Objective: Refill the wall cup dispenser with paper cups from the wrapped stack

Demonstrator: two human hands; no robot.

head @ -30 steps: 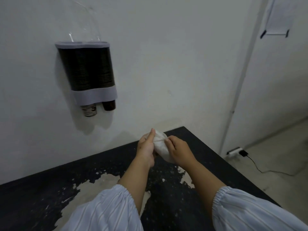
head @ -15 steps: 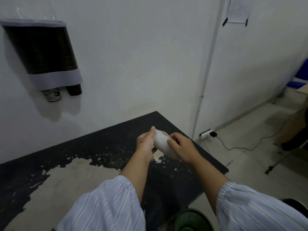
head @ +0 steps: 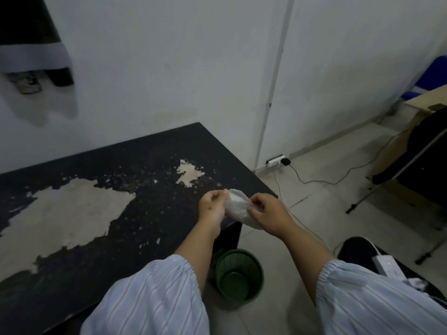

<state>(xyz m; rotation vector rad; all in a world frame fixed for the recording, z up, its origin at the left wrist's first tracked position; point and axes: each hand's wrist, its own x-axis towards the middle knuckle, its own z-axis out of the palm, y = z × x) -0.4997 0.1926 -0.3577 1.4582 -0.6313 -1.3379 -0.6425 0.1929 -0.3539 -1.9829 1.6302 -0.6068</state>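
Since half a second ago: view swung right, cup dispenser (head: 36,54) now at top-left frame edge, green bin (head: 238,276) in view under the table corner.
Dispenser on wall, two cup bottoms poking out below its grey band. Black table (head: 145,165), paint peeled in pale patches. My left hand (head: 212,206) and right hand (head: 264,211) both pinch the crumpled white wrapper (head: 238,209), held between them over the table's right front corner. Power strip (head: 275,161) on floor by wall at right.
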